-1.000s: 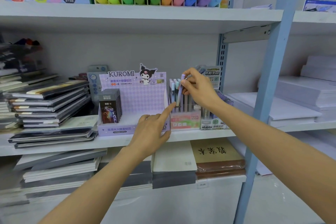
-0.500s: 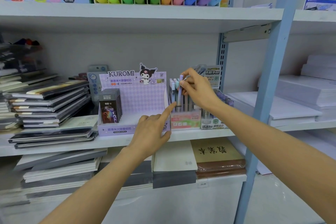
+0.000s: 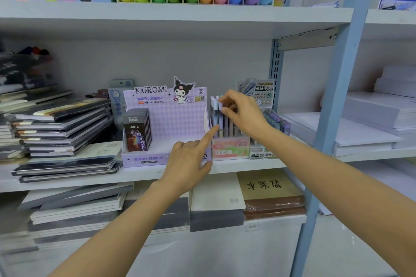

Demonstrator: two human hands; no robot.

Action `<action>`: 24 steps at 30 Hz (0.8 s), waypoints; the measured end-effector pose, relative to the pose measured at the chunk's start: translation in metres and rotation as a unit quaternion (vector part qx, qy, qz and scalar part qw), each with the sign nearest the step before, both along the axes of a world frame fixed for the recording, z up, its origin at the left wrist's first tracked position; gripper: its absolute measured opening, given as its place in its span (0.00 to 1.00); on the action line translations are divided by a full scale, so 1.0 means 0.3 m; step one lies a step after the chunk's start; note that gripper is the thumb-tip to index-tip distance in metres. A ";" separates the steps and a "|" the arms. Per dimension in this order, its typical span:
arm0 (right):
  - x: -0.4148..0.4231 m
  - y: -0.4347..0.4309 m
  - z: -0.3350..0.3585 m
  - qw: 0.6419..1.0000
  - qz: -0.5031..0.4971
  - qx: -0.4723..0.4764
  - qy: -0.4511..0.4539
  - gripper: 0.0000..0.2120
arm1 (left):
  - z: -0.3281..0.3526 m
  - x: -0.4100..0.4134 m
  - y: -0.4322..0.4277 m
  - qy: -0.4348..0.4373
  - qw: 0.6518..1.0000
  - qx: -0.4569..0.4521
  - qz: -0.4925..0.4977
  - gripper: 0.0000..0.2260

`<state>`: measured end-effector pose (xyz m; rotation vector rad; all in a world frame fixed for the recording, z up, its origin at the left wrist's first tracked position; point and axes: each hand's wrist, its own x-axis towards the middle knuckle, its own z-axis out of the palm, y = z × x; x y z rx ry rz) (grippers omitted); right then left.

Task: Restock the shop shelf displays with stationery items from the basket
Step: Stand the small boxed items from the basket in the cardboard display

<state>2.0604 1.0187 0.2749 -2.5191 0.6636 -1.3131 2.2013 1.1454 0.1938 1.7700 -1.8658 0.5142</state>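
Pen point(image 3: 220, 122) stands upright in pink display box point(image 3: 230, 149) on middle shelf point(image 3: 254, 165), among other pens; likely being seated in its slot.

Head view: right hand point(image 3: 243, 114) reaches in from right, fingertips pinching pen's top. Left hand point(image 3: 189, 164) low at shelf edge, index finger straight against box's left corner, holding nothing; probably steadying box. Basket not visible.
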 end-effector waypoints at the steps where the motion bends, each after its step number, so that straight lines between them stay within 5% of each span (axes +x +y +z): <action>1: 0.001 -0.002 0.001 1.000 -0.006 -0.001 0.010 0.08 | 0.001 -0.001 0.001 0.000 1.000 0.001 -0.001 0.38; 8: -0.059 0.091 -0.050 0.998 0.007 -0.038 -0.057 0.15 | 0.006 -0.037 0.058 -0.001 1.000 -0.021 -0.003 0.34; 13: -0.123 0.243 -0.228 0.992 0.115 -0.018 -0.053 0.04 | -0.103 -0.076 0.153 -0.016 0.986 -0.162 -0.041 0.14; 18: -0.130 0.309 -0.568 0.973 0.135 0.142 0.119 0.09 | -0.399 -0.073 0.237 0.054 0.992 0.089 -0.066 0.03; 24: -0.094 0.329 -1.075 0.877 0.146 0.296 0.350 0.08 | -0.924 -0.075 0.317 0.190 0.906 0.378 0.019 0.07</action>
